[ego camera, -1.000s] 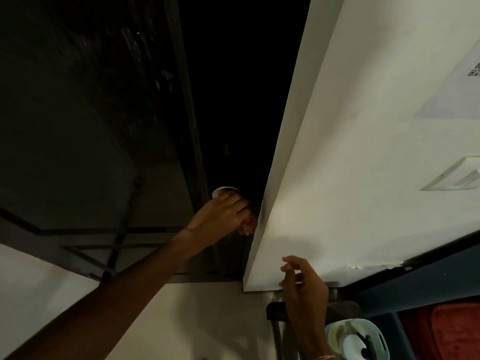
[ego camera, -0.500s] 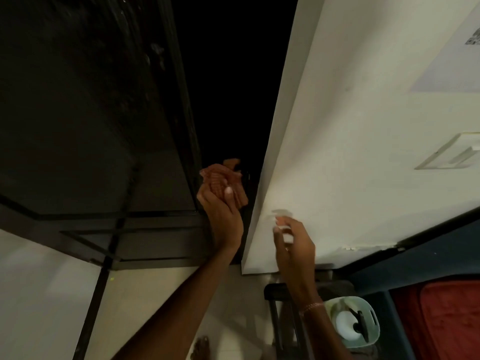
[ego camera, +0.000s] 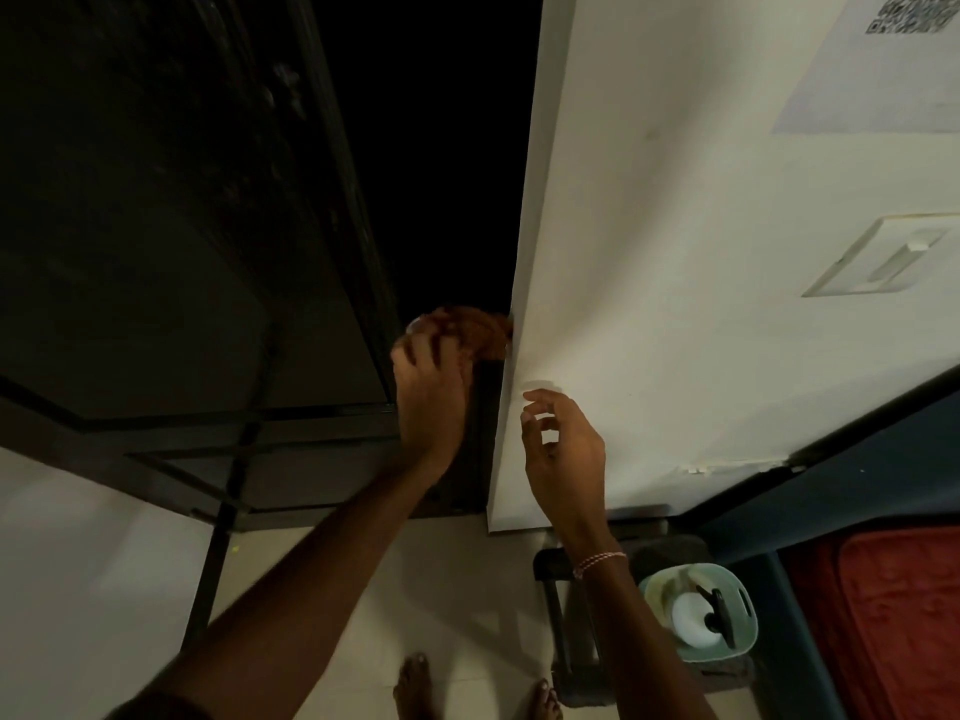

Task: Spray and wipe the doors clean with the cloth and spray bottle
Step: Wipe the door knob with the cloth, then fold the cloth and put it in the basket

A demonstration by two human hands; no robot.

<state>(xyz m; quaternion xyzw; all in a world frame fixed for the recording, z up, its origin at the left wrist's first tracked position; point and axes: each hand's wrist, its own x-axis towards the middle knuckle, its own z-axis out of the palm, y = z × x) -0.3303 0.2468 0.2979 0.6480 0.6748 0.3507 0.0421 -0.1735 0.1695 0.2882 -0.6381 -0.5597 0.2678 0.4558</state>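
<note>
Seen from above, a person stands barefoot on a pale floor (ego camera: 467, 589) in a dim doorway. The left hand (ego camera: 431, 392) reaches forward with its fingers curled around a bunched reddish-brown cloth (ego camera: 480, 330), pressing it into the dark gap where a dark framed door (ego camera: 182, 252) meets the edge of a white wall (ego camera: 649, 304). The right hand (ego camera: 563, 449) is raised just beside that wall edge, its fingers loosely bent and slightly spread, holding nothing; a thin red-and-white thread bracelet (ego camera: 597, 561) circles the wrist. The spray bottle (ego camera: 696, 621), white with a black trigger head, stands in a mint-green basket (ego camera: 743, 589) low on the right, well apart from both hands. High on the wall hangs a sheet of paper (ego camera: 872, 75) printed with a QR code (ego camera: 909, 13); no words on it can be read. Below it is a white switch plate (ego camera: 883, 262). Red fabric (ego camera: 883, 615) fills the lower right corner.
</note>
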